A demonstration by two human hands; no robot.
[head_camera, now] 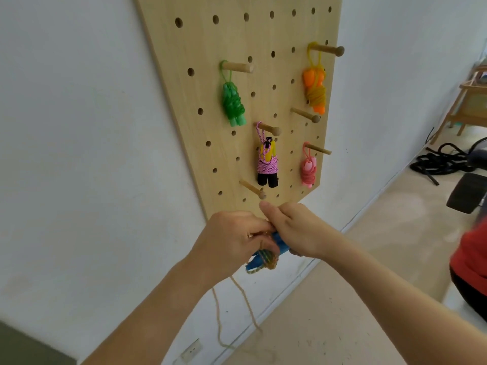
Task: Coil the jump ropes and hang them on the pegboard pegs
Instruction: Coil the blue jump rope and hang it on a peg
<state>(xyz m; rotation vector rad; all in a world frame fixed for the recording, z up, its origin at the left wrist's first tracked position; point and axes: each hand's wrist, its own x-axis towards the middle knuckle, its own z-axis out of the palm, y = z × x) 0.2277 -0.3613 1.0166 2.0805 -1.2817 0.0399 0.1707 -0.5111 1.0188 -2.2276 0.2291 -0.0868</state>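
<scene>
A wooden pegboard (208,48) hangs on the white wall. Coiled ropes hang from its pegs: a green rope (233,104), an orange rope (315,90), a pink-and-black rope (267,164) and a small pink rope (308,171). Two pegs are bare, a lower one (253,189) and one at mid right (305,114). Just below the board, my left hand (234,238) and my right hand (295,230) both grip a jump rope with blue handles (280,247) and a tan cord (266,259). A loop of loose cord (247,304) trails toward the floor.
A thick black rope (437,162) lies heaped on the floor at right, near a wooden stand (463,101) and a dark piece of equipment (466,192). A person in red (471,254) sits at the right edge. A wall socket (191,350) sits low.
</scene>
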